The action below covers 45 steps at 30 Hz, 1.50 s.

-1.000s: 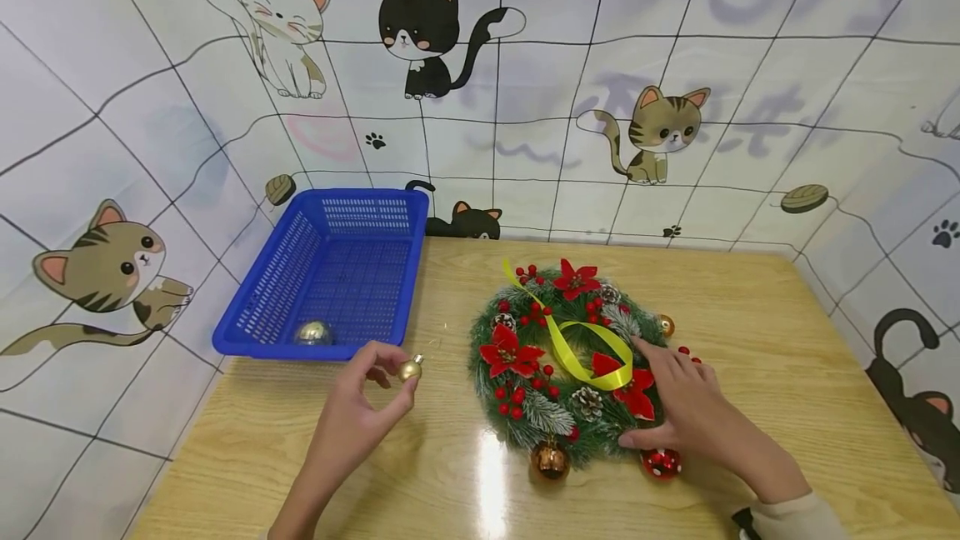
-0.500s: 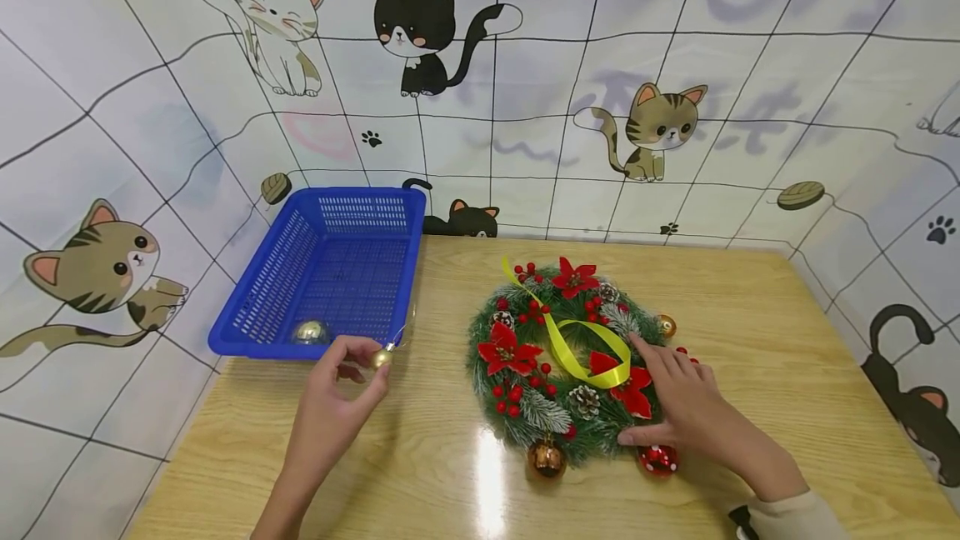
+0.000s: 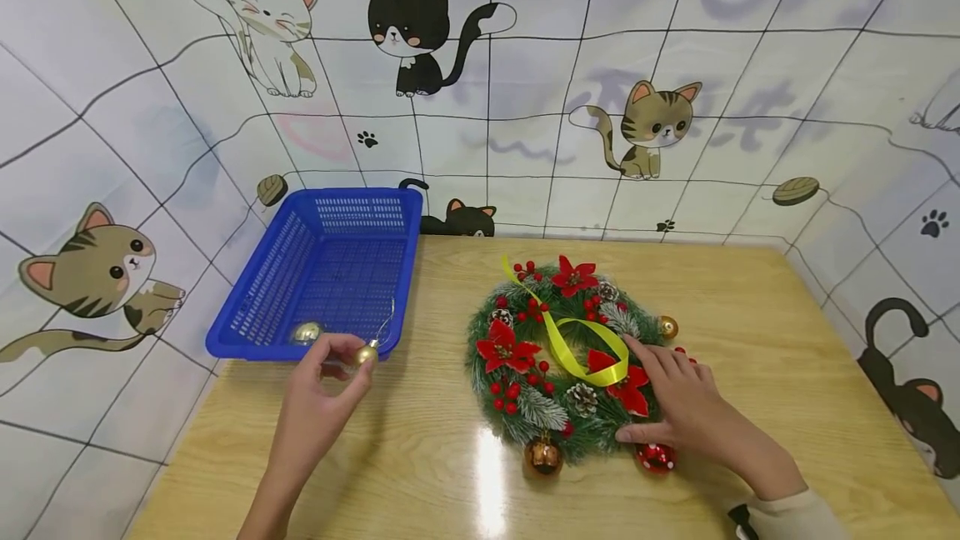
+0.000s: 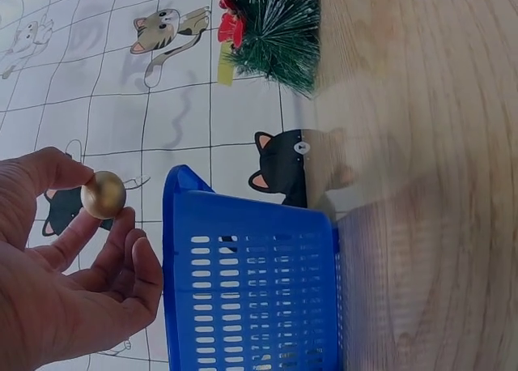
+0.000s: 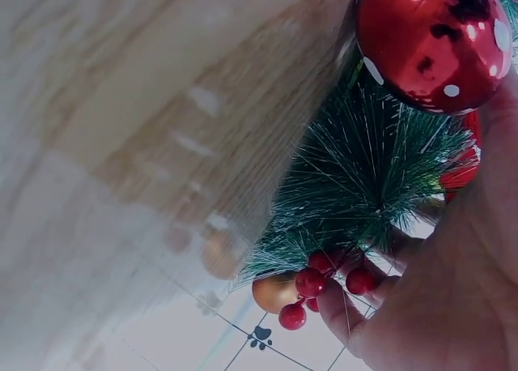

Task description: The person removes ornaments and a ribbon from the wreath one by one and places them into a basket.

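Note:
My left hand (image 3: 322, 402) pinches a small gold bauble (image 3: 366, 355) between thumb and fingers, just off the near right corner of the blue basket (image 3: 408, 273). A thin hanging loop rises from the bauble's cap. In the left wrist view the matte gold bauble (image 4: 104, 194) sits at the fingertips, beside the basket wall (image 4: 243, 225). My right hand (image 3: 686, 398) holds the right side of a green Christmas wreath (image 3: 540, 411), its thumb near a red white-dotted bauble (image 3: 656, 457). Up close, its fingers (image 5: 344, 310) bend in among red berries (image 5: 310, 282) and green needles.
A larger shiny bauble (image 3: 307, 332) lies in the basket. On the wreath are a yellow ribbon (image 3: 558, 340), red flowers (image 3: 506, 346), pine cones and a copper bauble (image 3: 543, 457). A cat-printed cloth (image 3: 525, 107) stands behind the wooden table (image 3: 442, 473).
My left hand has moved left with the small gold bauble, from between basket and wreath to the basket's near corner. The right hand stays on the wreath.

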### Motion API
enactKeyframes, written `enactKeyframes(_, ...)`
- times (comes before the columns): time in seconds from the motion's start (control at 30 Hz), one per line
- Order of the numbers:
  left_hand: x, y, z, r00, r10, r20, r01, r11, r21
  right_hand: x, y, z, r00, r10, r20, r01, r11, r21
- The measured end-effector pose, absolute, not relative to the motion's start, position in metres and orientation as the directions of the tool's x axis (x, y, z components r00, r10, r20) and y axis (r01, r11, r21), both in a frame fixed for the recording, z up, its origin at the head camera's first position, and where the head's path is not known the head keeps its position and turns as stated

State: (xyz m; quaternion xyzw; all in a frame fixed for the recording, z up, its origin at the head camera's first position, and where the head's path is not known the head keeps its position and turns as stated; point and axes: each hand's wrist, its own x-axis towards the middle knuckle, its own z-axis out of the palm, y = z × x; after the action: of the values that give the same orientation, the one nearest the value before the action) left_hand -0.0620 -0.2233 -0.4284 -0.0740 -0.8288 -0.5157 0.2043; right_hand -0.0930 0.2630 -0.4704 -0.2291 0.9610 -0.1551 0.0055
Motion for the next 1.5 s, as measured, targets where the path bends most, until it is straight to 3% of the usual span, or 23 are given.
enactKeyframes(0.67,-0.067,-0.236,-0.429,-0.927,-0.152,0.343,0.226,0.504,0.834,-0.091,0.263,-0.467,-0.900,-0.435,0.043,-0.429,0.862,-0.271)
enactKeyframes(1.5,-0.073,-0.240,-0.427,-0.883,-0.250,0.397,0.188,0.587,0.787,-0.091,0.263,-0.465,-0.897,-0.440,0.034,-0.433,0.862,-0.265)
